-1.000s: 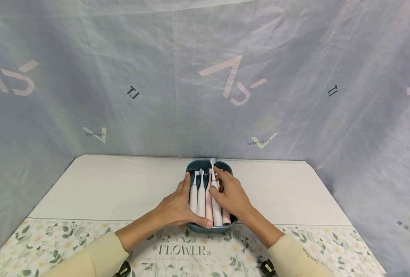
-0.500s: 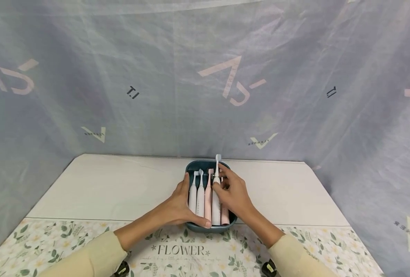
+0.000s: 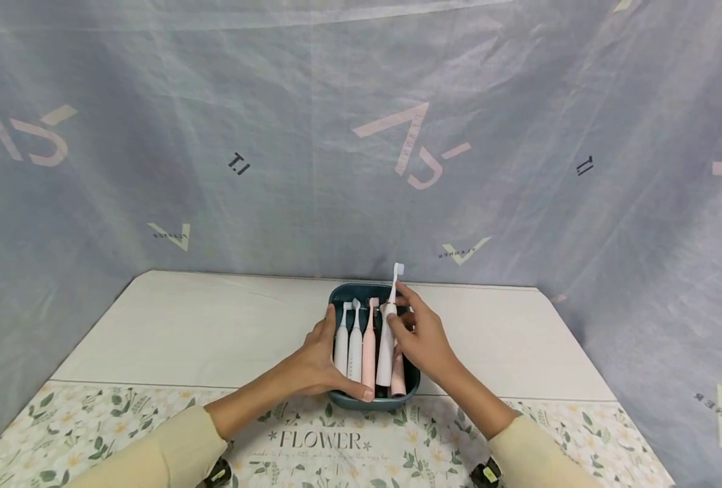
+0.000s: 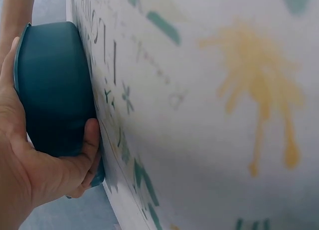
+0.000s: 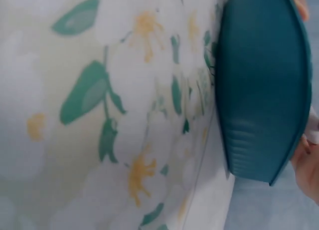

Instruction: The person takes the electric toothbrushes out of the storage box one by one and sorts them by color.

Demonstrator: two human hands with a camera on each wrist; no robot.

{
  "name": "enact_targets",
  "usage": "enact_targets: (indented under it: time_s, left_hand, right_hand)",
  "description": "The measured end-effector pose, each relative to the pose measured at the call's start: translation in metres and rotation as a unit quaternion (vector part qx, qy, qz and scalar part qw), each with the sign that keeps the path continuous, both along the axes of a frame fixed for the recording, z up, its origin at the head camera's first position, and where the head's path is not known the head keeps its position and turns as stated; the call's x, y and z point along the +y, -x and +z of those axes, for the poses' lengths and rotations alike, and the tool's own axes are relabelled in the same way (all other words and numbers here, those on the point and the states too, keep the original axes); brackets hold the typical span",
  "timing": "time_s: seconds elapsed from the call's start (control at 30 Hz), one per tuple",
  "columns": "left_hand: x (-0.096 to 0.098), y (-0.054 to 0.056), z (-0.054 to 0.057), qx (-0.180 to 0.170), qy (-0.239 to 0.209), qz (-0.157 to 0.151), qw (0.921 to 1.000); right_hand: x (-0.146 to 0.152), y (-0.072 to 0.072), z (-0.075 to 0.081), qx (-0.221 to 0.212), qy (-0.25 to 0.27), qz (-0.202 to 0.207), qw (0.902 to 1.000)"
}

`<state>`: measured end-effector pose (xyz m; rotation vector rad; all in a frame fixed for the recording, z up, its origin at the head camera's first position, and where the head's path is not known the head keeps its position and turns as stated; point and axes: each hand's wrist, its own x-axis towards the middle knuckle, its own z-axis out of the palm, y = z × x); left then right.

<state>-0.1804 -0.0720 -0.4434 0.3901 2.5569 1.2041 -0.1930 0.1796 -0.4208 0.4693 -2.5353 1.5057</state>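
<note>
The left hand (image 3: 316,360) grips the bin (image 3: 375,404) on the bench (image 3: 214,332); the right hand (image 3: 423,337) pinches a tilted white toothbrush (image 3: 386,349) between two pink toothbrushes (image 3: 369,356).

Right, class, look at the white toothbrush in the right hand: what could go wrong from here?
The right hand grips the white toothbrush near its neck, so the lower end might swing and knock the pink toothbrush to its left.

The left hand holds the bin around one corner, so a bump on the opposite side might turn it.
</note>
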Motion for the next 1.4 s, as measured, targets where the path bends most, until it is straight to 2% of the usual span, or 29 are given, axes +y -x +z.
enact_targets:
  time_s: [0.23, 0.5, 0.8, 1.13, 1.4]
  left_hand:
    - [-0.001, 0.000, -0.001, 0.007, 0.017, 0.010, 0.9998]
    - [0.002, 0.001, 0.000, 0.013, 0.015, 0.006, 0.9998]
    - [-0.002, 0.001, -0.001, 0.013, 0.026, -0.007, 0.9996]
    - [-0.001, 0.001, 0.000, 0.006, 0.009, -0.007, 0.9999]
    - [-0.001, 0.000, 0.000, 0.005, 0.003, -0.008, 0.9999]
  right_hand:
    - [0.006, 0.000, 0.007, 0.007, 0.036, 0.010, 0.9993]
    - [0.017, 0.000, 0.014, 0.005, 0.075, -0.011, 0.9971]
    - [0.027, 0.002, 0.025, 0.005, 0.095, -0.025, 0.9952]
    - [0.040, 0.006, 0.036, 0.003, 0.110, -0.050, 0.9926]
    - [0.053, 0.011, 0.043, 0.028, 0.121, -0.069, 0.9899]
